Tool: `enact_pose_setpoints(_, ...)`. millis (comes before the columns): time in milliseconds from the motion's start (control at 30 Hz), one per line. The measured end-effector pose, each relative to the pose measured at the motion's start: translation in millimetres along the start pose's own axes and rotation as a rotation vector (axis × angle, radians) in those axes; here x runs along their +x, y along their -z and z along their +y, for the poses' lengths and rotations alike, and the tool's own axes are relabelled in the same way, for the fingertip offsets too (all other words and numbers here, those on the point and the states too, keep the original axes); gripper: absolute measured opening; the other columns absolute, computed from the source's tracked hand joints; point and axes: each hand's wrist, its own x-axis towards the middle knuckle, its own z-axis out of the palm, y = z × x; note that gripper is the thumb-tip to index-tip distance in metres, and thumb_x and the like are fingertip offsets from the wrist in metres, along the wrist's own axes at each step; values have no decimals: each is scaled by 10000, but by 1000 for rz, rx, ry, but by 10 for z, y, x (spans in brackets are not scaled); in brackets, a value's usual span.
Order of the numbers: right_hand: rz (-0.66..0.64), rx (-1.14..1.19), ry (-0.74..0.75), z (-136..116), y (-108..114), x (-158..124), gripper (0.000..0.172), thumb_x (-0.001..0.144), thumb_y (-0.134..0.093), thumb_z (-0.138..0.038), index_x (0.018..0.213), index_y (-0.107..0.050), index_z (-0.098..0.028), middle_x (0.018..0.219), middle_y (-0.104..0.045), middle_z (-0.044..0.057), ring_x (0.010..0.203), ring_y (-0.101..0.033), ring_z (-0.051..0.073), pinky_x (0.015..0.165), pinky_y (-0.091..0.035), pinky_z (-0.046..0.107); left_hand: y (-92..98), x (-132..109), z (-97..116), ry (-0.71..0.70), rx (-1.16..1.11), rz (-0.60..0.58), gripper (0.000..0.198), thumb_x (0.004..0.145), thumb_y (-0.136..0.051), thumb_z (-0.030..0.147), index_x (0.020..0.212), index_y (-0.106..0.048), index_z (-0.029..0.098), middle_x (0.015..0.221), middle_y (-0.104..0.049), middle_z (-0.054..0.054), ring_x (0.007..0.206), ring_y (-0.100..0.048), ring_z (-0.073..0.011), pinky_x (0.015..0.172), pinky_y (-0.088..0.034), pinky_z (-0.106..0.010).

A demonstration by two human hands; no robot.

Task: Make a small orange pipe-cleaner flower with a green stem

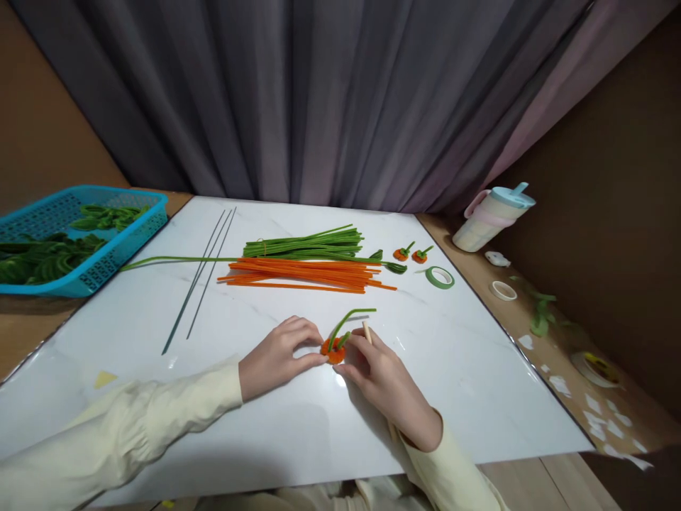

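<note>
As the orange piece (333,351) lies between half-curled hands (279,357), both pinch it, the right (392,380) also gripping a stick (367,332).

We lose part of the blue basket (128,243) past the left edge, the right hand (391,376) hides the middle of a wooden stick (367,331) from us, the left hand (279,358) covers an edge of the orange piece (335,357), and we cannot tell what the blurred yellow thing (601,367) at far right is.

Left fingers (307,331) and right fingers (364,345) curled inward
</note>
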Motion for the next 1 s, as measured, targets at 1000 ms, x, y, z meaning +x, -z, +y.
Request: enact_pose_setpoints(1000, 234, 230, -59, -30, -69, 1, 103, 755, -620, -248, 768, -537, -188, 688, -604, -4, 581, -548, 115, 567, -456, 224, -129, 10, 144, -47, 205, 154, 130, 835, -564, 188, 944, -634, 191, 872, -690, -21, 879, -529, -193, 789, -402, -347)
